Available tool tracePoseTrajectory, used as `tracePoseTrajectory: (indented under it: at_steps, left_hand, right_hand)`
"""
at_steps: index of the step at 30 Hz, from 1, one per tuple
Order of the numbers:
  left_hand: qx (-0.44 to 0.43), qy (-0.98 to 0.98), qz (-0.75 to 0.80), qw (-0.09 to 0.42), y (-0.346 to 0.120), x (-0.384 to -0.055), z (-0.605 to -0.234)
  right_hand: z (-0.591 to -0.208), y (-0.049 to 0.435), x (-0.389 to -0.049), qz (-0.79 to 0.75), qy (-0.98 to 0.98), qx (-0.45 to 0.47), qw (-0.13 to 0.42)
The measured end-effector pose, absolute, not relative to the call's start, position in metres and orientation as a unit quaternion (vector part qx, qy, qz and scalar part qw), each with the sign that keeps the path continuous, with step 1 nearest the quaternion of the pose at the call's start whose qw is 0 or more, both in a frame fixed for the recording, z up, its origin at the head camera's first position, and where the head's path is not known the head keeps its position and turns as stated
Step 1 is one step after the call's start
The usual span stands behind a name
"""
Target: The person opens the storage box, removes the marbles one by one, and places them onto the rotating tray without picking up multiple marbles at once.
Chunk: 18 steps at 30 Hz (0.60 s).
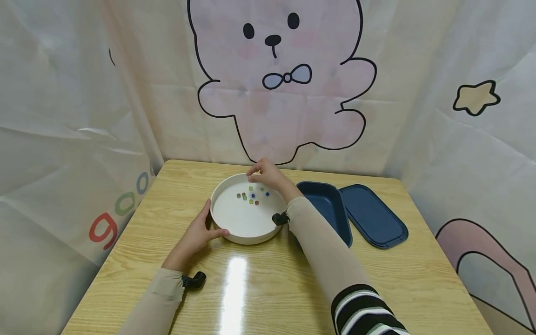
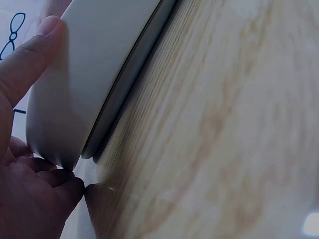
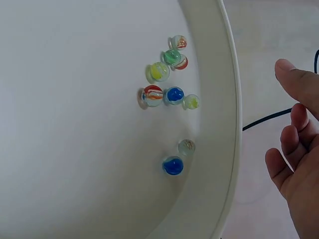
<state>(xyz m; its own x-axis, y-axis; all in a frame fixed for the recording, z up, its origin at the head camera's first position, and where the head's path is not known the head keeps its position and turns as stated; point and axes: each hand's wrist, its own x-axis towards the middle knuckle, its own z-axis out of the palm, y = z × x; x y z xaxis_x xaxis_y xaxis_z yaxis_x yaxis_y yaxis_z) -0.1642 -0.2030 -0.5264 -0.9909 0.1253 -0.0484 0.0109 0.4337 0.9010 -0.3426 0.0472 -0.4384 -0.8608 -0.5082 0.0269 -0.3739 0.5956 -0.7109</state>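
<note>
A round white tray (image 1: 236, 218) with a low rim sits on the table with several glass marbles (image 1: 253, 196) inside. In the right wrist view, blue (image 3: 173, 166), green, yellow and red-striped marbles lie near its far wall. My left hand (image 1: 197, 235) holds the tray's left side. The left wrist view shows that thumb (image 2: 35, 52) on the tray's outer wall, with fingers curled by its lower edge. Over the far rim is my right hand (image 1: 268, 176), thumb and fingers apart and loosely bent, with nothing visible between them.
To the right of the tray stands a dark blue box (image 1: 324, 197), partly behind the right forearm. Its flat blue lid (image 1: 374, 216) lies beside it. The wooden table (image 1: 418, 288) ends at a printed cloth backdrop (image 1: 284, 121).
</note>
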Motion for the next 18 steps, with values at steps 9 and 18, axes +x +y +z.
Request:
tracePoseTrajectory:
  at_steps: [9, 18]
  left_hand:
    - [0.054, 0.845, 0.53, 0.05, -0.2, -0.166, -0.525]
    - [0.066, 0.854, 0.515, 0.04, -0.2, -0.169, -0.52]
  right_hand:
    - [-0.439, 0.047, -0.342, -0.363, 0.893, -0.243, 0.107]
    - [-0.418, 0.073, -0.333, -0.358, 0.896, -0.254, 0.063]
